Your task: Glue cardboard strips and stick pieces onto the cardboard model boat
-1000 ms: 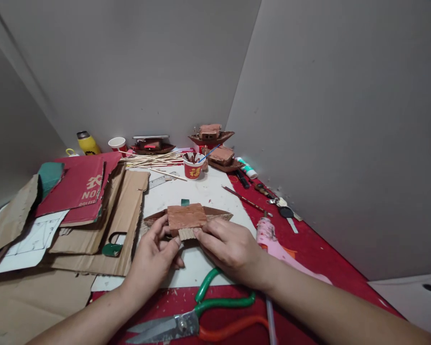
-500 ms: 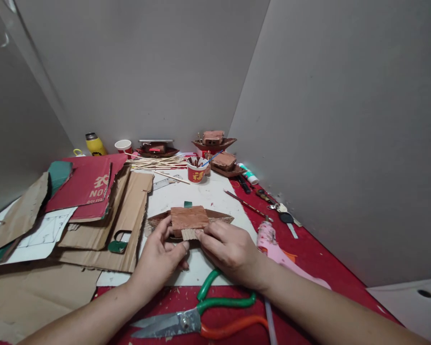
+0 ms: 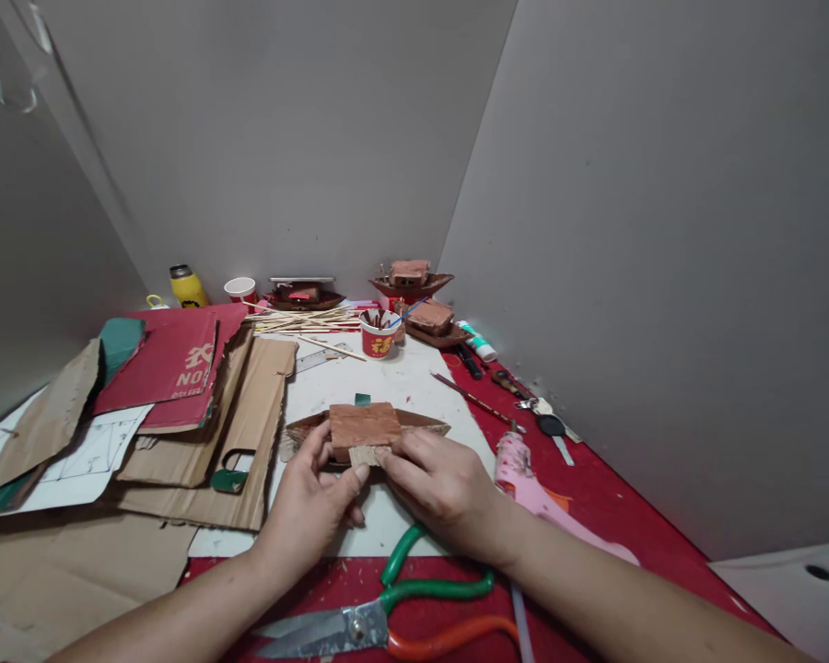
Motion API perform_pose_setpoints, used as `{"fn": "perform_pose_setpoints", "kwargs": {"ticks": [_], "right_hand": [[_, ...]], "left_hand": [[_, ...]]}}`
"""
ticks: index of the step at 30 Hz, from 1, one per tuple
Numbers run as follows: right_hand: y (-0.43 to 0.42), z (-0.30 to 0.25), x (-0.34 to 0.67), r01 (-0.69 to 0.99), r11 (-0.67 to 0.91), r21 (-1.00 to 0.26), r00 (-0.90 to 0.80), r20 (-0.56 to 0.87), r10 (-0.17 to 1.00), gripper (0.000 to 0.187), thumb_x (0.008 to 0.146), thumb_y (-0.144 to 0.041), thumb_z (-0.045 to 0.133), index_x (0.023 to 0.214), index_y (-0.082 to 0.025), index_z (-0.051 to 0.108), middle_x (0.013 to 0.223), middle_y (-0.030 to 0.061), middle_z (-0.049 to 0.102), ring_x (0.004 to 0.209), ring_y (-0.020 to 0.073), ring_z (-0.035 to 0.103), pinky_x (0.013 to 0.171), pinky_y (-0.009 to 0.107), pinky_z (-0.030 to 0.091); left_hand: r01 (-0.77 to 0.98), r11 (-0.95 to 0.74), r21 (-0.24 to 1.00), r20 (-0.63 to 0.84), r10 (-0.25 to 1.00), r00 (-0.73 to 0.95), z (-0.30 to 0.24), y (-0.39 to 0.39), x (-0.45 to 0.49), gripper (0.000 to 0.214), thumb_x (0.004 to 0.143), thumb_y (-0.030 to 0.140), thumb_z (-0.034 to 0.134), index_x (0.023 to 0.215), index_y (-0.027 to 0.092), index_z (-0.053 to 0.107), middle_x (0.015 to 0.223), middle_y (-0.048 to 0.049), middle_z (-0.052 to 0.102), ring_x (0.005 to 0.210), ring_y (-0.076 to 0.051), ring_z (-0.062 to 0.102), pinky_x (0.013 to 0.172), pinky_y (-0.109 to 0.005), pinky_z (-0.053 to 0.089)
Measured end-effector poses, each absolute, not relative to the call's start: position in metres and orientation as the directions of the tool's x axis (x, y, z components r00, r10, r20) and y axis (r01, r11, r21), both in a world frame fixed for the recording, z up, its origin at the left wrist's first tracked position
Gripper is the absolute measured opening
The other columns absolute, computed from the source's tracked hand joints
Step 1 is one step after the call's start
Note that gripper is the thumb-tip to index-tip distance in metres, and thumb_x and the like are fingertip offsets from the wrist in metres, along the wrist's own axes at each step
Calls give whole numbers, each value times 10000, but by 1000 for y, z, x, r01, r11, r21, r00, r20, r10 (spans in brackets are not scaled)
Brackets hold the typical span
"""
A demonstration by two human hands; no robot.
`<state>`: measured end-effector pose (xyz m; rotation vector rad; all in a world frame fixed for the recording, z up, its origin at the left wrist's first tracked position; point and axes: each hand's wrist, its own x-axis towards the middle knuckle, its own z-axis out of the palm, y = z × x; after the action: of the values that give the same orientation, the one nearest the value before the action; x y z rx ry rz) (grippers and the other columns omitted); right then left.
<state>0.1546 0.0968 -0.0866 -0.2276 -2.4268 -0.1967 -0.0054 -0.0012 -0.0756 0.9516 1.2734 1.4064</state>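
Observation:
A cardboard model boat [image 3: 365, 425] with a brown-painted cabin roof lies crosswise on a white board [image 3: 332, 382]. At its near left side, my left hand [image 3: 310, 493] is closed on the hull and cabin, its thumb touching a small strip of corrugated cardboard [image 3: 365, 456]. That strip rests against the cabin's near side, below the roof edge. My right hand [image 3: 442, 483] pinches the strip's right end, with its other fingers curled over the boat's right part. Both hands hide much of the near hull.
Green-and-orange-handled shears [image 3: 359, 626] lie in front. A pink glue gun [image 3: 539, 497] is at right, beside a paintbrush [image 3: 473, 398] and keys [image 3: 551, 424]. Cardboard sheets [image 3: 269, 405] pile up at left. Behind stand a paint cup [image 3: 379, 343], wooden sticks [image 3: 304, 320] and finished-looking boats [image 3: 411, 276].
The view has tilted slightly, so everything sits a little lower. My left thumb has moved slightly right onto the cardboard strip; the boat stays in place.

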Motion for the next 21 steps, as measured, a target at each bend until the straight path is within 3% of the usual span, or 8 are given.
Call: {"fn": "perform_pose_setpoints", "kwargs": {"ticks": [12,21], "right_hand": [[96,-84,152,221,973,68,-747,653,124,290,978,-153,414,843,-140,670,720,62,583,656,180,497,600,301,387],[94,-80,154,248,969,1,-751,631,192,204,948,-156,454,926,-130,655,783,81,618,710,195,534,630,299,431]], "left_hand": [[-113,12,994,-37,975,-220,-73,-1,-6,584,817,346,683,1327,203,437,1256,-138,605,411,-18,537,410,-195,451],[-90,40,995,-60,971,-230,-71,-2,-6,640,808,362,689,1354,186,405,1266,-148,598,410,-21,533,431,-213,465]]}}
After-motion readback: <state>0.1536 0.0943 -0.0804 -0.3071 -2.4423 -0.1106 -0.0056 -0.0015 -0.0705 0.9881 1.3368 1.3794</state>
